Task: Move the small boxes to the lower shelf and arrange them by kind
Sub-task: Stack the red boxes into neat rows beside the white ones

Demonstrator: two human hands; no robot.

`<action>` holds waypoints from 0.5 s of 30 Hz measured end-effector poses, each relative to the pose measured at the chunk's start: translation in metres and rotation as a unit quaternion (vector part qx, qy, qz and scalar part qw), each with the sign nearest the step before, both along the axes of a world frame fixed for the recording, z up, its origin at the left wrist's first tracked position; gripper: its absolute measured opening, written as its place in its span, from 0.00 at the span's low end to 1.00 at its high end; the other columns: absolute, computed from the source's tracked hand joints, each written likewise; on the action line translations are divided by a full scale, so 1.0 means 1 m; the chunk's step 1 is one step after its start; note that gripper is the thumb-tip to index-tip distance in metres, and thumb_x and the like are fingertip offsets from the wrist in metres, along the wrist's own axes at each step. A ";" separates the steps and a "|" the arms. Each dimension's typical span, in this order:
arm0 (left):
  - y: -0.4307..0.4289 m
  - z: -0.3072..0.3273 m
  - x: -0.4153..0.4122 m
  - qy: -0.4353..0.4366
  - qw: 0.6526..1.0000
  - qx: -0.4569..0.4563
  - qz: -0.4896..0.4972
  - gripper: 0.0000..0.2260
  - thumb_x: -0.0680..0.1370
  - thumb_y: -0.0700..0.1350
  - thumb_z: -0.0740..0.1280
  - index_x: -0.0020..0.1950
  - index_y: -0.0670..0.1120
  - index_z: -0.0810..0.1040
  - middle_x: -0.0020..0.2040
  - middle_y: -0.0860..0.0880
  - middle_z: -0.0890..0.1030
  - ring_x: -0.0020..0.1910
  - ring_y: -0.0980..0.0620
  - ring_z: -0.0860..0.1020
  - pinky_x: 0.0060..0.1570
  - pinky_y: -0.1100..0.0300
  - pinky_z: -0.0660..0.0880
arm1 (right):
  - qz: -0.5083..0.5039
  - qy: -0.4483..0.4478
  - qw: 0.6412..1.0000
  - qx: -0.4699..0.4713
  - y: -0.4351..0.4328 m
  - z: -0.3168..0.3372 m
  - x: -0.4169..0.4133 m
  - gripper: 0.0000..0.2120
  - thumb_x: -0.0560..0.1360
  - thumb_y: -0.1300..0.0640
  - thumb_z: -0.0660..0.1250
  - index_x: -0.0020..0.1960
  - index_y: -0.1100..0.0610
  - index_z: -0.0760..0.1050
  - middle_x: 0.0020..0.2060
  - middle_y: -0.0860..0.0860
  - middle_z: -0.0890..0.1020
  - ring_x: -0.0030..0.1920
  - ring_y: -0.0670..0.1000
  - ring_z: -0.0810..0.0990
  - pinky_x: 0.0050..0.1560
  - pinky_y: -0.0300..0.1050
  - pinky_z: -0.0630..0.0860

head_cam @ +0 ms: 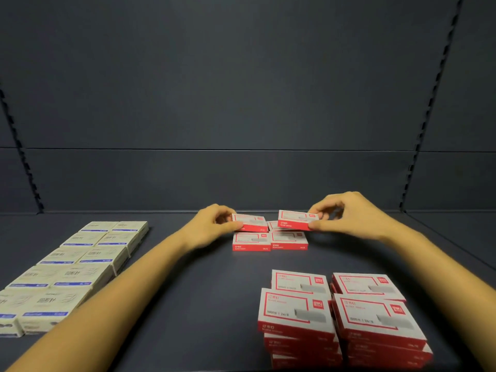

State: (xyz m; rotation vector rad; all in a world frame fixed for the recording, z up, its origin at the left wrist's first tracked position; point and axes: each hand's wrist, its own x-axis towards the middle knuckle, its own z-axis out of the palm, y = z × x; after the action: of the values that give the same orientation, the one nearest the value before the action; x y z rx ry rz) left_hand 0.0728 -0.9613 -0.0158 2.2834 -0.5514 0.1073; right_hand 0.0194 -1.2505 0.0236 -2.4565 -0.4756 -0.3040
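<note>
On the dark shelf (204, 291), my left hand (214, 224) pinches a red-and-white small box (251, 222) by its left end. My right hand (346, 216) pinches another red-and-white box (295, 220) by its right end, held just above the shelf. Both boxes hover over a small group near the back: two red boxes (269, 241) lie flat side by side, with a third (273, 226) partly hidden behind them.
Cream boxes with blue stripes (72, 267) lie in two rows at the left. Stacks of red-and-white boxes (341, 315) stand at the front right. The dark back wall (241, 170) rises behind, with slotted uprights (418, 157) at both sides.
</note>
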 end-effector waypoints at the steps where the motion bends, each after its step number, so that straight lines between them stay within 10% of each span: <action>1: 0.000 -0.004 0.002 0.004 1.000 0.002 -0.003 0.11 0.75 0.49 0.67 0.55 0.47 0.78 0.55 0.45 0.78 0.50 0.52 0.76 0.51 0.64 0.71 | -0.002 0.002 1.000 -0.012 0.001 -0.003 0.008 0.08 0.66 0.47 0.74 0.45 0.45 0.81 0.40 0.44 0.82 0.40 0.44 0.80 0.40 0.31 0.75; 15: -0.003 -0.020 0.005 -0.008 0.999 -0.035 0.004 0.15 0.76 0.50 0.65 0.62 0.51 0.75 0.57 0.52 0.77 0.55 0.54 0.76 0.58 0.61 0.72 | -0.017 0.013 0.997 -0.073 0.006 -0.041 0.038 0.20 0.73 0.42 0.64 0.63 0.45 0.74 0.57 0.43 0.77 0.57 0.44 0.75 0.58 0.52 0.75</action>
State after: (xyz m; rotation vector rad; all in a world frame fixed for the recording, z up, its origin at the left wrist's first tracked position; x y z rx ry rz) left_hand 0.0778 -0.9641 -0.0360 2.2183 -0.5393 0.1475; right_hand 0.0574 -1.2442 -0.0175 -2.6096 -0.4586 -0.2595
